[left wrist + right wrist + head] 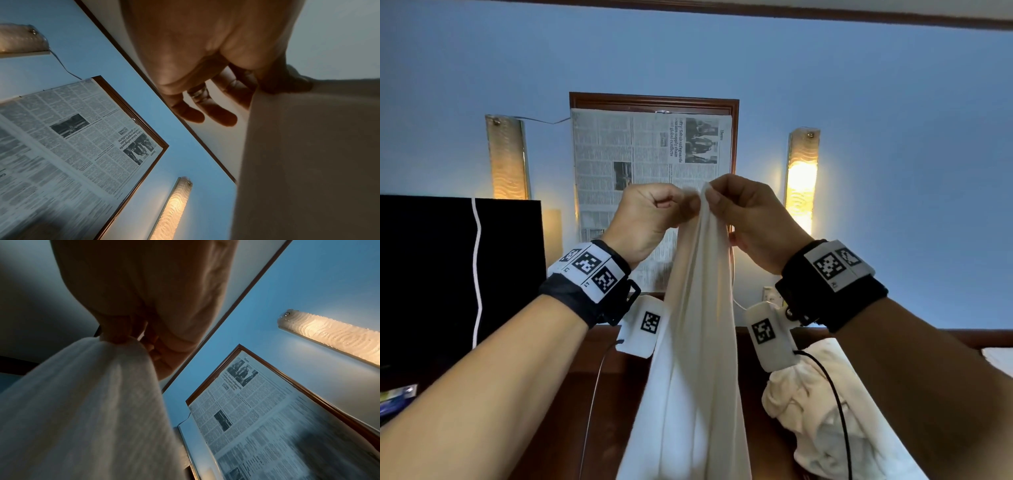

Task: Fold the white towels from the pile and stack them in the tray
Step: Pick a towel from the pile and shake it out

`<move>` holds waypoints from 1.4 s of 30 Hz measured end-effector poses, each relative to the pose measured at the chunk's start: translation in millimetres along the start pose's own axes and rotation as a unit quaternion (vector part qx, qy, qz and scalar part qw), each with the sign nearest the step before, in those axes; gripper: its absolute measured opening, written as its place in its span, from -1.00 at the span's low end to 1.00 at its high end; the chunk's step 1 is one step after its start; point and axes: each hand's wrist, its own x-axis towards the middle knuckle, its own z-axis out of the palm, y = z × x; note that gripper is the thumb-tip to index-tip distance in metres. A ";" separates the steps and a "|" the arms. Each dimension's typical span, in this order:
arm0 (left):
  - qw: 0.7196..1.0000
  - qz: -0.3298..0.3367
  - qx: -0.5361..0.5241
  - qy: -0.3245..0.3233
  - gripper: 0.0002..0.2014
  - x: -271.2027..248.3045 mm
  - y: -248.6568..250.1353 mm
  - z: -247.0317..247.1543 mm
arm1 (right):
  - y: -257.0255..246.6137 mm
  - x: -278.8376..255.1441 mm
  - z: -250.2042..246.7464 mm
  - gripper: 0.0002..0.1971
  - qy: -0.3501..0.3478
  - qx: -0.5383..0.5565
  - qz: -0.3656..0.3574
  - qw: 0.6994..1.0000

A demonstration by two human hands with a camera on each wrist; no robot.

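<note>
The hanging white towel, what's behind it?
Behind the towel, pinched by left hand and right hand, hangs a framed newspaper; its lower right part is covered. The wooden surface behind is partly hidden.

Ahead of you a framed newspaper page hangs on the blue wall between two wall lamps; the right lamp glows brighter. A black screen stands at your left.
</note>
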 end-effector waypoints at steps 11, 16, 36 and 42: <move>0.991 -0.110 0.061 -0.048 -0.77 -20.2 -39.2 -15.0 | 50.8 -28.7 20.7 -0.73 -0.049 0.062 0.092 0.993; 0.975 -0.220 0.017 -0.029 -0.68 -65.7 -58.7 -5.7 | 75.1 -45.3 17.9 -0.81 0.016 0.023 0.111 0.993; 0.942 -0.194 0.272 -0.024 -0.57 -87.0 -120.4 28.2 | 220.2 -140.4 -20.2 -0.77 0.000 -0.183 0.184 0.966; 0.920 -0.200 0.325 0.090 -0.57 -88.0 -132.2 -26.0 | 320.3 -219.0 -68.0 -0.64 -0.051 -0.349 0.342 0.871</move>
